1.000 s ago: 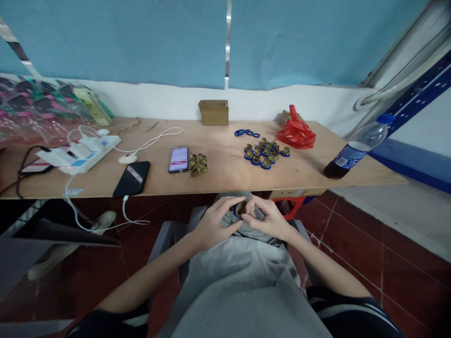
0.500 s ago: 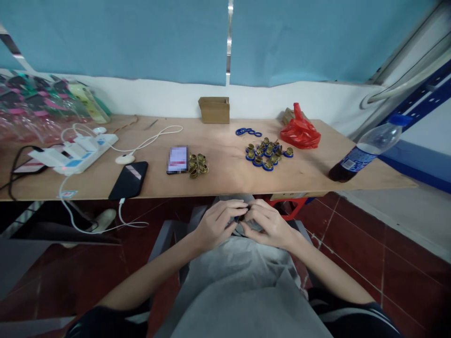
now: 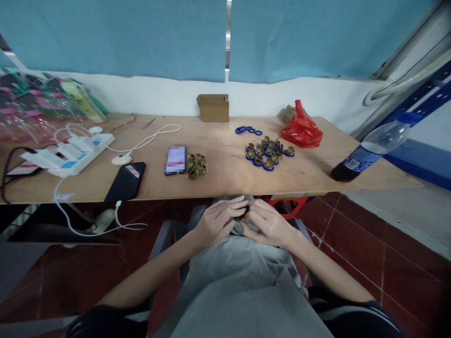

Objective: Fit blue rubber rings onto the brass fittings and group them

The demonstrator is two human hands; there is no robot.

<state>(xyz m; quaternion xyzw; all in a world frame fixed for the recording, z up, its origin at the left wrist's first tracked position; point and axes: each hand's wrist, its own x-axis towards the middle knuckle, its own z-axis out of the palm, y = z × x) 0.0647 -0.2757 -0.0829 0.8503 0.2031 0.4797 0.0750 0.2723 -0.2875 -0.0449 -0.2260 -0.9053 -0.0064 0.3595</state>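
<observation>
Over my lap, just below the table's front edge, my left hand [image 3: 221, 220] and my right hand [image 3: 268, 223] meet with their fingers closed on one small dark round piece [image 3: 241, 215]. Fingertips cover most of it, so its kind is hard to make out. On the table ahead to the right lies a cluster of brass-coloured round caps set in blue rings [image 3: 268, 151]. Loose blue rings [image 3: 248, 130] lie behind that cluster. Left of centre, several brass-coloured caps without blue rings [image 3: 196, 165] sit beside a lit phone [image 3: 175, 159].
A cola bottle [image 3: 373, 148] leans at the table's right end, near a red plastic bag [image 3: 302, 130]. A cardboard box [image 3: 213, 108] stands by the wall. On the left are a power strip [image 3: 82, 155], a black phone [image 3: 126, 181] on a hanging white cable and clear plastic bottles [image 3: 31, 108].
My fingers have shifted slightly around the small piece, with the left fingertips a little higher. The camera view has moved slightly; the things on the table stay in place.
</observation>
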